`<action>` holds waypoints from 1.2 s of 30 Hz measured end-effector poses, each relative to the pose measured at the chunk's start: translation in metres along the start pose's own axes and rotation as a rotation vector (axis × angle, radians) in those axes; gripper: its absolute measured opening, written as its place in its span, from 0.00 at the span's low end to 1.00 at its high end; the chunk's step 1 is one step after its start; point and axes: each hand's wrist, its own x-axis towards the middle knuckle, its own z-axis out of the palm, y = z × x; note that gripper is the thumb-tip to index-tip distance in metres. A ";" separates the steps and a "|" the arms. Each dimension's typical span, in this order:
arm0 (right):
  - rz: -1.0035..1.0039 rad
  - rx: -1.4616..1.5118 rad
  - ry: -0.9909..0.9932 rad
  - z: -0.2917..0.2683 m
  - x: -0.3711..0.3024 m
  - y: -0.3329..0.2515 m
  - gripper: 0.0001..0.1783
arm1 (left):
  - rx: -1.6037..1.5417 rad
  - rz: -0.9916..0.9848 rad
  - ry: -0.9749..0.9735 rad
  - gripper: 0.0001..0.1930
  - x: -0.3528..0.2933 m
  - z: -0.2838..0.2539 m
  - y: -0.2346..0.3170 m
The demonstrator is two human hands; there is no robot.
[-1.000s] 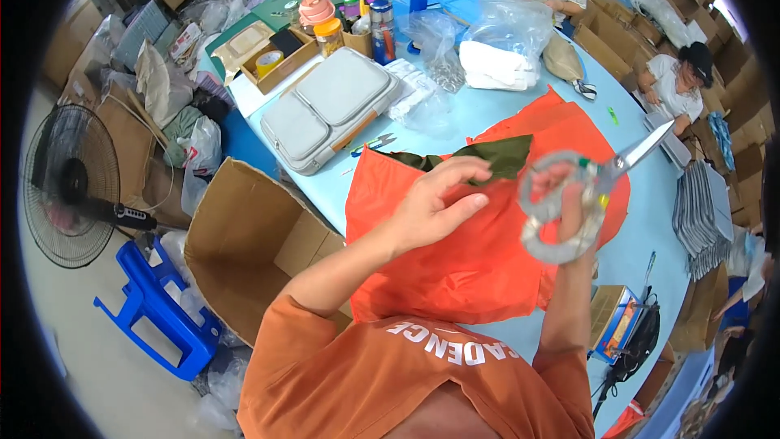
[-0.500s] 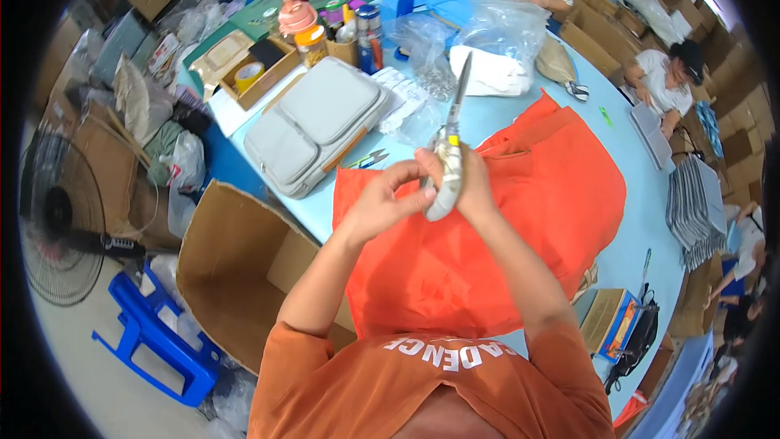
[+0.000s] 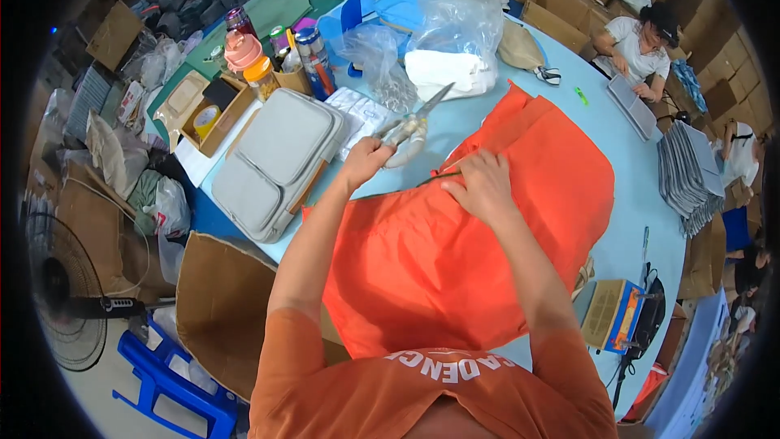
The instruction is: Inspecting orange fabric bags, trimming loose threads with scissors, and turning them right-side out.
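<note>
While my left hand is clamped on a handle of the scissors, I see the blades angled up and to the right above the pale blue bench, their tip showing against a folded white cloth. My right hand rests on the orange-red fabric, fingers bent at its upper edge, where a thin dark green strip shows; from my view I cannot tell whether thumb and fingers are pinched together on the cloth or only pressed against it. The 2 hands are apart, with the scissors nearer the left.

That fabric lies wrinkled across the near side of the bench, beneath both forearms. Left of it I have a grey case with rounded corners, and beyond that a tray with a yellow tape roll in it, near a pink-topped bottle. A clear plastic bag sits past the white cloth. On my right, 1 co-worker in a black cap has hands at a flat grey piece, near a stack of grey pieces. Below the bench's left edge, I see an open cardboard box.
</note>
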 end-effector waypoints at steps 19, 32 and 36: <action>0.418 0.361 0.120 -0.060 -0.078 0.009 0.09 | 0.616 -0.247 0.128 0.22 -0.019 0.025 -0.047; 0.684 0.500 -0.244 0.032 -0.028 0.082 0.22 | 0.343 -0.172 0.461 0.09 -0.144 -0.015 -0.123; 0.833 0.121 -0.256 0.025 -0.027 0.052 0.25 | -0.235 -0.370 0.707 0.15 -0.159 0.005 -0.174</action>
